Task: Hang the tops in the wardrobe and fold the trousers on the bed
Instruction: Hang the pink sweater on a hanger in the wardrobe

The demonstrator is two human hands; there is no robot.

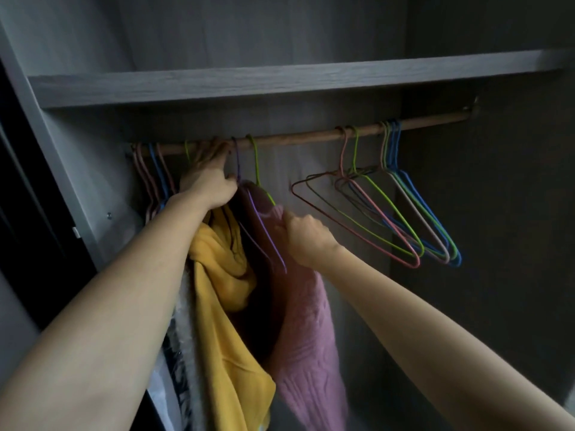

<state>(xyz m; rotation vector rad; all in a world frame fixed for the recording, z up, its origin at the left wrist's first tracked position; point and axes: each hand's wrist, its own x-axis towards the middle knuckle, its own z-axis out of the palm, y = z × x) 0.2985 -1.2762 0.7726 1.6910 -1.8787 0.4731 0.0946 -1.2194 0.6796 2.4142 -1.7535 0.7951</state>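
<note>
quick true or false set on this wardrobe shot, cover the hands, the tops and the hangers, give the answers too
1. The right hand grips the pink sweater. True.
2. The left hand hangs idle at the person's side. False: it is raised to the rail, beside the purple hanger.
3. A yellow top hangs left of the pink sweater. True.
4. The hangers at the rail's right end carry clothes. False: those hangers are bare.
5. The shelf sits below the rail. False: the shelf is above it.
</note>
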